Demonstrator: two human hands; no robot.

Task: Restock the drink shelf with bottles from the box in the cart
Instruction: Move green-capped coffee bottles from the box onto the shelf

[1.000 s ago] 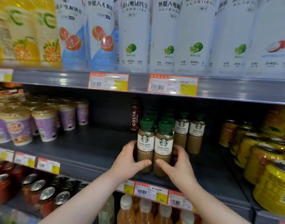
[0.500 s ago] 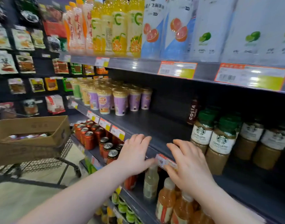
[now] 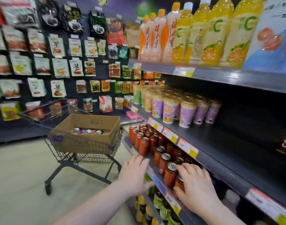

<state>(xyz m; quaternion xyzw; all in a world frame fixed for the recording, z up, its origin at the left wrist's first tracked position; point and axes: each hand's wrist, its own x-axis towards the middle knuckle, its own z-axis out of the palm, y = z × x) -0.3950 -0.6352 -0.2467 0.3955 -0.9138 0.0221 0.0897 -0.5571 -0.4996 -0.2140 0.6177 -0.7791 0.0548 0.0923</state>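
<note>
Head camera, and both hands are out front, holding nothing! Left hand is flat, fingers straight and slightly fanned, at the lip of the can shelf. Right hand is over the round silvery tops of the red cans, fingers spread and relaxed. Off to the left, the brown cardboard box sits square in the black wire-mesh cart, bottles lying inside. The dark matte drink shelf carries tapered purple cups.
</note>
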